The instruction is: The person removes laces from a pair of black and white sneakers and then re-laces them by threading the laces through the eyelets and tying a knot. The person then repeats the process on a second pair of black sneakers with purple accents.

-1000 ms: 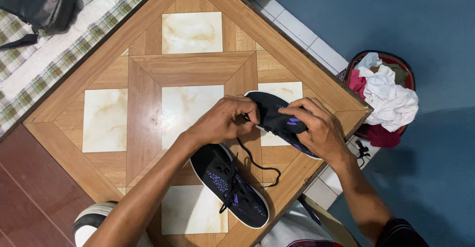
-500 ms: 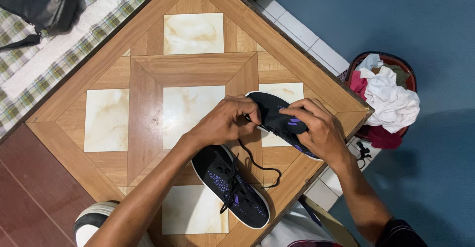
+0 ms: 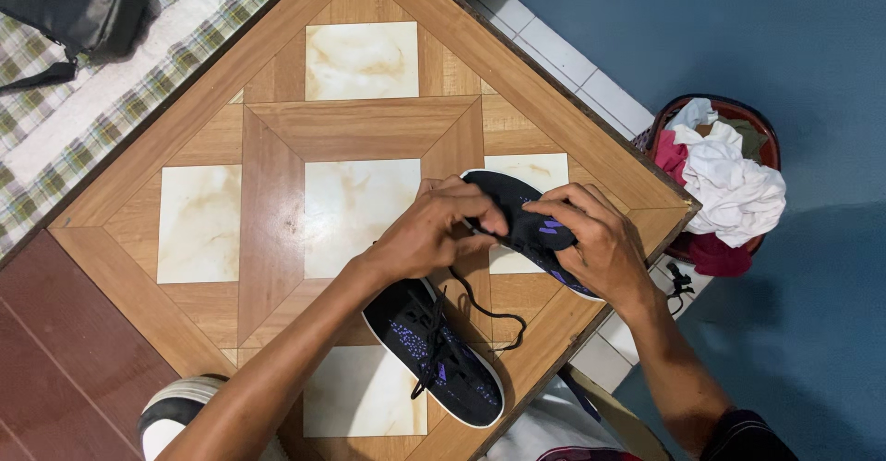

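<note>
Now | left hand (image 3: 434,230) fingers pinch lace (image 3: 484,309) | right hand (image 3: 595,239) grips black shoe (image 3: 517,212)

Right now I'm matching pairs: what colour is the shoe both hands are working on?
Black knit with purple markings and a white sole edge, on the shoe in the head view.

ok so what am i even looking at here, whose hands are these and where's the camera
The camera is worn on a person's head and looks straight down, so the two bare arms coming up from the bottom are that person's own. The left hand and right hand both grip a black shoe with purple marks; the left fingers pinch at its black lace, which trails loose over the wooden table with pale marble-look squares. A second matching shoe, laced, lies nearer the person, untouched. Off the table: a basket of clothes on the right, and a dark bag on a checked cloth, top left.
</note>
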